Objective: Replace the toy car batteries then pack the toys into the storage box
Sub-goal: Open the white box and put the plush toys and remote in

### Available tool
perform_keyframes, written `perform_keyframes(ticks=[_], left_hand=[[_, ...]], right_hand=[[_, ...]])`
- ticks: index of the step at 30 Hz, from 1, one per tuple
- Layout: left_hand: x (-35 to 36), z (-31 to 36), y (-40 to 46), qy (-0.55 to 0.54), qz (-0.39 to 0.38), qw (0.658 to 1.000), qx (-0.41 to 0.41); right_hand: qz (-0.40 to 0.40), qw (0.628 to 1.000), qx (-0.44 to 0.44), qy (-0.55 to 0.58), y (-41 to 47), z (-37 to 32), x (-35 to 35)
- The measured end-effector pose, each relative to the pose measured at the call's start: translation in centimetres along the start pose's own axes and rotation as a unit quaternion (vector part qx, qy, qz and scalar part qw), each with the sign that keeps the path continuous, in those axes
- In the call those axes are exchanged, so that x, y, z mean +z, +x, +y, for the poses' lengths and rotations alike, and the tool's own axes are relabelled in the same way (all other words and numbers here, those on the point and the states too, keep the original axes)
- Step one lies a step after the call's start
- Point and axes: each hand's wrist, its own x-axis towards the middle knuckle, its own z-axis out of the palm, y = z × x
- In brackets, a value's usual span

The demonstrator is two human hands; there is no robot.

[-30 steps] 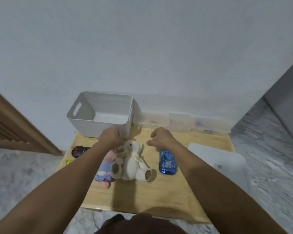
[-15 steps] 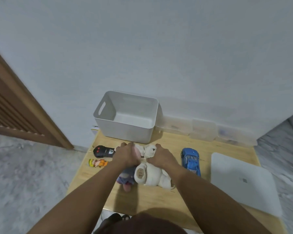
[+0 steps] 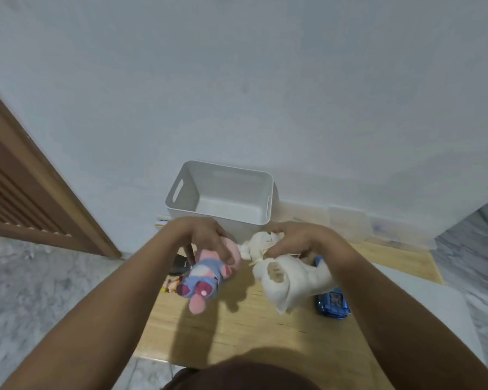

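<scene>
The left hand (image 3: 206, 237) has its grip closed around a pink plush doll in a blue outfit (image 3: 206, 273), fingers curled over the doll's upper body so that its legs hang toward the camera, lifted above the wooden tabletop (image 3: 237, 327). The right hand (image 3: 302, 240) holds a cream plush bear (image 3: 290, 277) in the same way, its grip wrapped around the bear near the neck, with the bear's body and a brown-soled foot dangling below the fingers. The two toys hang side by side, close together but apart. Beyond both hands, at the far edge of the tabletop against the wall, stands the white storage box (image 3: 223, 198), open at the top with cut-out handles in its side walls. A blue toy car (image 3: 333, 304) lies on the tabletop just below and right of the bear, partly hidden by the right forearm. A dark remote control (image 3: 181, 264) and a small orange and yellow figure (image 3: 171, 285) lie at the left edge, partly behind the doll. Clear plastic containers (image 3: 350, 223) sit along the wall to the right of the box.
</scene>
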Motion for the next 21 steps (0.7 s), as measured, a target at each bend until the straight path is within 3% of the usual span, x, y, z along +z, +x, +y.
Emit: perform_keyframes(ticks=[5, 9, 12, 16, 21], left_hand=[[-6.1, 1.3, -2.9, -0.029, 0.057, 0.997, 0.051], [-9.7, 2.2, -4.3, -0.050, 0.142, 0.985, 0.089], [-11.1, 2.7, -3.6, -0.073, 0.249, 0.960, 0.102], [-11.7, 2.8, -0.7, -0.024, 0.382, 0.915, 0.126], [-12.0, 1.7, 3.5, 0.029, 0.439, 0.890, 0.119]], right_hand=[[0.031, 0.999, -0.023, 0.036, -1.2, -3.1, -3.9], [0.119, 0.990, -0.054, 0.060, -0.9, -6.0, -6.2], [0.230, 0.967, -0.067, 0.089, 0.6, -8.0, -6.9], [0.358, 0.929, -0.060, 0.071, 4.1, -9.6, -6.4], [0.415, 0.906, -0.058, 0.053, 7.5, -10.0, -5.1]])
